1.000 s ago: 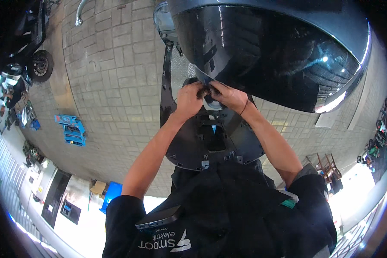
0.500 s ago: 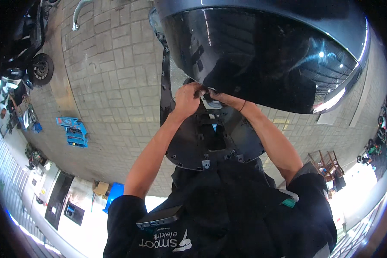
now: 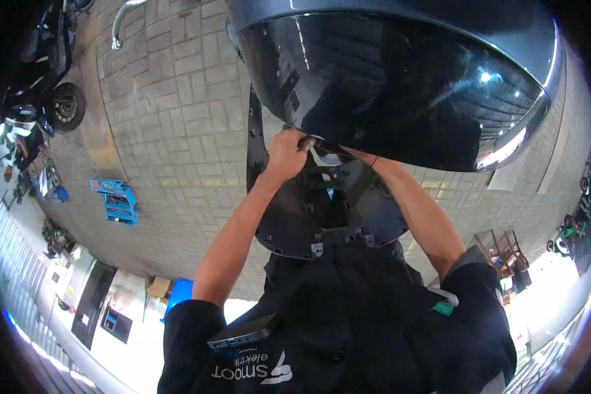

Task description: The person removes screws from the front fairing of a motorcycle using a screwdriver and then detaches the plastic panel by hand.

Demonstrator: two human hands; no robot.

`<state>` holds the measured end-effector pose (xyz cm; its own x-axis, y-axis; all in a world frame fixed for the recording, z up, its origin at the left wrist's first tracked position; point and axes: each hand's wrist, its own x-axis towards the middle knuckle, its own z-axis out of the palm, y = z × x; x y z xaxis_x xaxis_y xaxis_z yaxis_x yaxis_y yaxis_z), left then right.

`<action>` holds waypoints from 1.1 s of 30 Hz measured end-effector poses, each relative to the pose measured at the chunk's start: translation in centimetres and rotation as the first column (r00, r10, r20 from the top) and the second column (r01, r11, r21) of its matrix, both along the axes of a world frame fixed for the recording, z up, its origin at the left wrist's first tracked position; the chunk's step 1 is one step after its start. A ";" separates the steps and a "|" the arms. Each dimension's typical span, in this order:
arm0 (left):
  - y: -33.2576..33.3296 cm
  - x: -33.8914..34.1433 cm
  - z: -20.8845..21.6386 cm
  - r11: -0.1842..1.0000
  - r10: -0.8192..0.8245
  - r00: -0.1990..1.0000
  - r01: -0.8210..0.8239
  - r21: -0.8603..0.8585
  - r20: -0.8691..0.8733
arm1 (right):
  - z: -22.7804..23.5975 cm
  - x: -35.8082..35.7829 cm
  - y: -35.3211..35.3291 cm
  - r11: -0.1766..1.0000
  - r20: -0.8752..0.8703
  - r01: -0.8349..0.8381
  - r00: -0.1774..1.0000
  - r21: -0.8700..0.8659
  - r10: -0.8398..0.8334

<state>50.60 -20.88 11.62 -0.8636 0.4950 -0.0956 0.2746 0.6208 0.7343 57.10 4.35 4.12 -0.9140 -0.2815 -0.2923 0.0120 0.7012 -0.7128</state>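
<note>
My left hand [image 3: 286, 156] is closed at the upper part of a black plastic scooter panel [image 3: 382, 213]. Its fingers are curled beside a pale curved piece [image 3: 327, 156]; what they hold, if anything, I cannot make out. My right hand goes under the rim of a large glossy dark shell with a tinted visor [image 3: 387, 85]. Only the wrist shows there, with a thin dark band on it, and the fingers are hidden. The panel lies in front of my body, with a rectangular opening in its middle and several clips along its near edge.
The dark shell overhangs the work from the upper right. A blue tool box [image 3: 117, 200] stands on the paved floor [image 3: 177, 118] to the left. Farther left is a parked motorbike [image 3: 62, 108]. A wooden chair [image 3: 502, 253] stands at the right.
The dark shell sits slightly farther left in view. My right hand has gone farther under its rim, so less of it shows. My left hand stays nearly in place.
</note>
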 end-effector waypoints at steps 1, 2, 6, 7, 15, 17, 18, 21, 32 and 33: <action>-0.1 0.2 0.0 1.000 0.015 1.000 -0.014 0.013 -0.013 | -0.1 0.0 0.1 1.000 0.004 0.005 1.000 -0.005 -0.005; -0.1 0.1 -0.2 1.000 0.024 1.000 -0.023 0.019 -0.020 | -0.2 0.0 0.1 1.000 0.005 0.008 1.000 -0.010 -0.008; -0.5 0.9 -2.0 0.999 0.030 0.999 -0.030 -0.040 -0.017 | -0.1 0.8 -0.6 0.999 0.016 0.038 0.999 -0.013 -0.038; -0.3 0.7 -2.5 0.992 0.108 0.982 -0.097 -0.078 0.157 | -0.2 0.9 -0.6 0.999 0.019 0.048 0.999 -0.016 -0.048; -0.5 0.5 -1.9 0.989 0.066 0.985 -0.043 -0.141 0.159 | -0.6 2.1 0.7 0.992 0.057 0.124 0.991 -0.036 -0.122; -0.3 0.5 -1.8 0.990 0.055 0.994 -0.043 -0.134 0.090 | -0.6 2.4 1.0 0.990 0.067 0.137 0.989 -0.037 -0.134; -0.2 0.6 -1.8 0.990 0.052 0.996 -0.043 -0.132 0.068 | -0.7 2.6 1.0 0.989 0.072 0.142 0.988 -0.040 -0.139; 0.2 0.2 -1.7 0.981 0.077 0.966 -0.030 -0.189 0.246 | -0.9 2.9 0.9 0.985 0.089 0.164 0.983 -0.045 -0.160; -1.4 -0.3 0.7 0.996 0.004 0.986 0.010 -0.084 0.169 | -2.5 3.9 2.0 0.958 0.107 0.269 0.960 -0.100 -0.258; -1.7 -0.3 0.7 0.996 -0.002 0.981 0.019 -0.086 0.192 | -2.5 4.1 2.6 0.965 0.054 0.259 0.965 -0.038 -0.257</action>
<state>50.34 -22.57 12.37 -0.8198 0.4865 -0.3020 0.1406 0.6822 0.7175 61.16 6.94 1.59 -0.9425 -0.0512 -0.3303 0.2237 0.6378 -0.7370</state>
